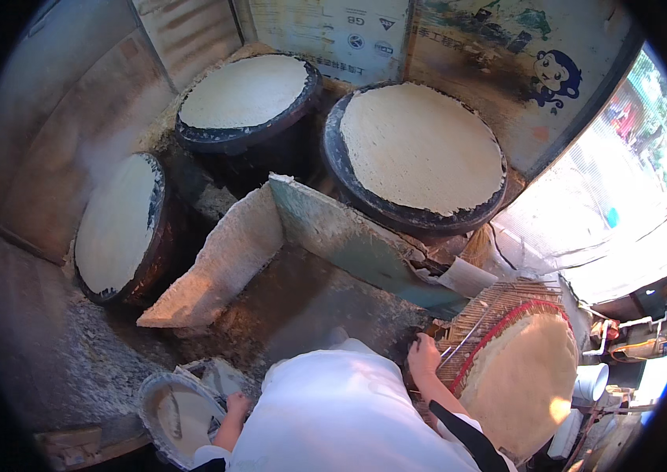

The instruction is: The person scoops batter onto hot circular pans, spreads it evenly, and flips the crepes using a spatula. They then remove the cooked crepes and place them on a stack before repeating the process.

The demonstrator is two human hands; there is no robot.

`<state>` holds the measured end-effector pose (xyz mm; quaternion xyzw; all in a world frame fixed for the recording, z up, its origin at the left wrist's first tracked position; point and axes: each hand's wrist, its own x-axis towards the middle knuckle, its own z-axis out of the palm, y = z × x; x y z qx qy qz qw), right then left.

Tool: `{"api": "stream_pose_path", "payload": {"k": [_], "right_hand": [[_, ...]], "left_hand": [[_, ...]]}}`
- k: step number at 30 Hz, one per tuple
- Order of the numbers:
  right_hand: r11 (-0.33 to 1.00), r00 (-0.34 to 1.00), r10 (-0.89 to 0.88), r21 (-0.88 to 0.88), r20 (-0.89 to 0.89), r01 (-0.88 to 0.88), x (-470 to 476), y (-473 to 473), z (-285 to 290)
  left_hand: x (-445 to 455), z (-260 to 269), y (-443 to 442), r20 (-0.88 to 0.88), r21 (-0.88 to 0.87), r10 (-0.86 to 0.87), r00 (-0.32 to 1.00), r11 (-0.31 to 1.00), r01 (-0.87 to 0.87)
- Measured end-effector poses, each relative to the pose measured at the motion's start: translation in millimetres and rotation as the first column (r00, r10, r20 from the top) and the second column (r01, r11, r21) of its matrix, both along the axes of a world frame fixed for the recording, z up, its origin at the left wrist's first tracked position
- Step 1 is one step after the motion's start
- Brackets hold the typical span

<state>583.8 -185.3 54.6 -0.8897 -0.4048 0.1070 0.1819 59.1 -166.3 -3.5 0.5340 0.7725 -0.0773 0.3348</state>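
Observation:
My left hand, fingers curled, is beside a round bucket at lower left. Pale paste coats the bucket's inside, and a stick-like tool rests in it. Whether that hand grips anything cannot be told. My right hand is at the near-left edge of a slatted bamboo mat. Its fingers are bent close to a dark patch, and what they touch is unclear. On the mat sits a large round tray with a red rim, covered by a pale beige mass.
Three dark vats, at left, back and right, are topped with pale material. Steam rises near the left vat. Upright boards form a corner before me. A white bucket and pipes are at right.

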Motion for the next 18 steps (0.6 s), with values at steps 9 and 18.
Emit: {"api": "stream_pose_path", "payload": {"k": [9,18], "right_hand": [[0.871,0.963,-0.25,-0.412,0.097,0.268,0,-21,56],[0.627,0.751,-0.643,-0.459,0.15,0.629,-5,-10,15]], "left_hand": [[19,-26,84,0.08,-0.16,0.139,0.987,0.979,-0.124],[41,-25,224,0.378,-0.041,0.085,0.922,0.996,-0.075]]}}
